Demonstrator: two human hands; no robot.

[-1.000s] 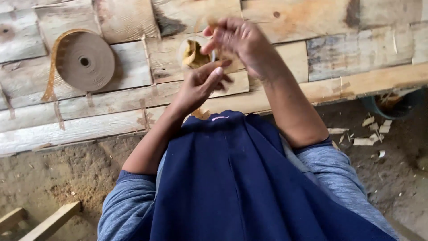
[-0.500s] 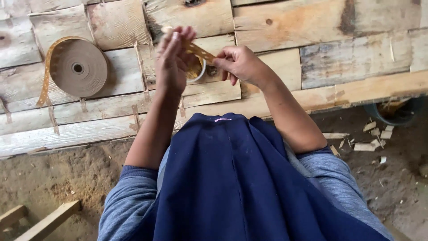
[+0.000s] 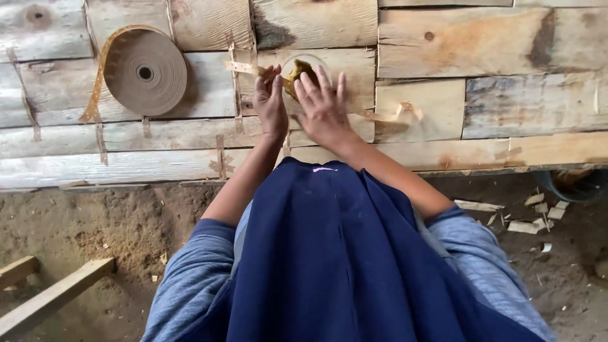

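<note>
Rough plank desk [image 3: 443, 38] over a dirt floor. Head view: left hand [image 3: 269, 107] and right hand [image 3: 323, 111] lie flat, fingers spread, no grip on anything, pressing a paper tape strip [image 3: 244, 67] beside a small bowl [image 3: 303, 66]. Tape roll [image 3: 145, 71] sits left. Best pressed evenly along the seam, palms flat.

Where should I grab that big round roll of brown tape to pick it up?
Probably by its outer rim, from above. The tape roll lies flat on the wooden boards, so fingers could pinch across its round edge. Mind the loose tail hanging off its left side.
</note>
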